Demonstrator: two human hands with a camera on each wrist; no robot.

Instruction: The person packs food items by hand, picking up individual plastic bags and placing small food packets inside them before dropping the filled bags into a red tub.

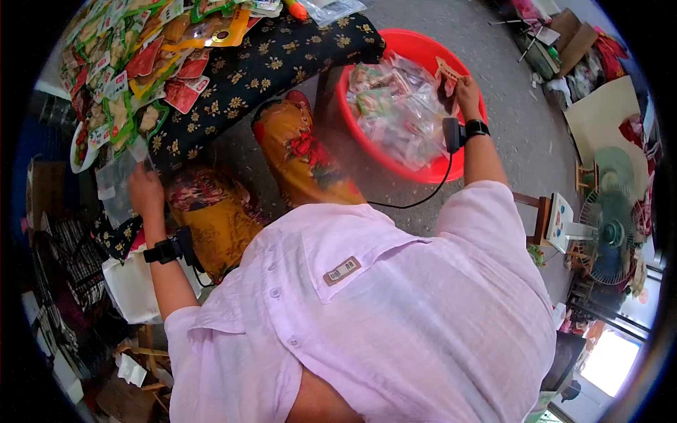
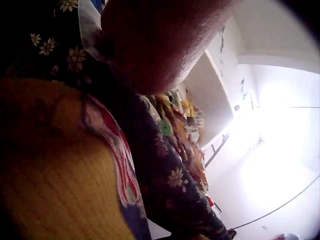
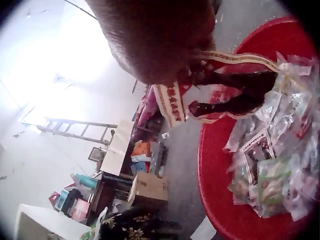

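My right hand point(image 1: 467, 95) pinches a snack packet point(image 1: 448, 76) by its edge, above the right part of a red basin point(image 1: 389, 168). In the right wrist view the packet point(image 3: 250, 92) has a cream, red-patterned border and dark brown contents. Clear wrappers and small packets point(image 1: 395, 99) fill the basin. On the other side, my left hand point(image 1: 146, 189) holds a clear plastic bag point(image 1: 115, 189) at the edge of a dark flowered cloth point(image 1: 240, 88). Only part of the bag point(image 2: 89, 30) shows in the left wrist view, where the hand hides its own fingertips.
Many colourful snack packets point(image 1: 141, 63) are heaped on the flowered cloth. My knees in yellow flowered trousers point(image 1: 285, 144) stand between the cloth and basin. A cable point(image 1: 423, 203) runs from the right wrist. A fan point(image 1: 612, 229) stands at the right.
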